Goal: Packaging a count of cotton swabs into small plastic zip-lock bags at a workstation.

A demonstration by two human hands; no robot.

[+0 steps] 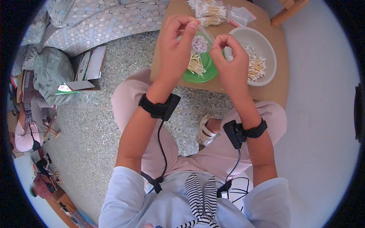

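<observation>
Between my two hands hangs a clear zip bag (199, 44) with white-tipped cotton swabs inside. My left hand (178, 41) pinches one upper corner of it, thumb against fingers. At the opposite corner my right hand (230, 55) is closed on the bag's edge. Below the bag, a green plastic basket (208, 76) holds loose cotton swabs (196, 65), partly covered by my left hand and the bag. Beside my right hand stands a white bowl (270, 49) with more loose swabs (257, 65) in it.
Bundles of bagged swabs (208, 13) and empty clear bags (242, 16) lie at the far side of the brown table (279, 91). An open cardboard box (90, 66) and a green sack (53, 72) sit on the speckled floor at left. Other people (28, 131) sit farther left.
</observation>
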